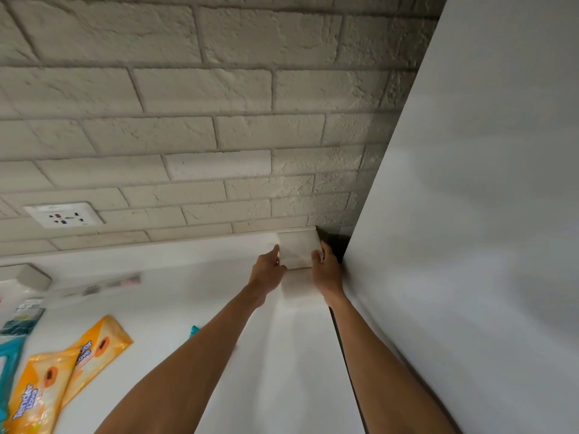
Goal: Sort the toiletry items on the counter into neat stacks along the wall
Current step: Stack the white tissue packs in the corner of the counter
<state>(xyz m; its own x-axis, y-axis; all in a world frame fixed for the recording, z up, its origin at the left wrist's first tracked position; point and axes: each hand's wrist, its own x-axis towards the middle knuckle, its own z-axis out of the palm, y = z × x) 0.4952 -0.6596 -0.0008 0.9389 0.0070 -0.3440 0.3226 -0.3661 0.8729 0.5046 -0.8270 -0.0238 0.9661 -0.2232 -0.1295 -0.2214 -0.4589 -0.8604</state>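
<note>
Closest to the camera, two bare forearms reach away over the white counter [188, 277] toward its far right corner. At the lower left, the nearer orange pack [34, 399], printed "Tender Love", lies flat on the counter. The farther orange pack [100, 343] lies angled beside it, and their ends overlap. A teal pack [7, 350] shows at the left edge of the view, cut off by the frame. A small teal corner [195, 329] peeks out just beside the left forearm; the rest of that item is hidden. Farther on, both hands meet at a white pack [297, 250] that sits in the corner, its back against the brick wall [219, 89] and its right end near the tall white panel [470, 214]. The right hand [326, 272] clasps the pack's right end, thumb on top and fingers wrapped round the side. The left hand [268, 270] lays a straight forefinger along the pack's left edge; its other fingers are blurred, so whether they grip cannot be told. A pale patch on the counter just below the pack may be its reflection. Away to the left, a power strip [94, 288] lies near the wall. Above it, a white socket [64, 214] is set into the bricks.
</note>
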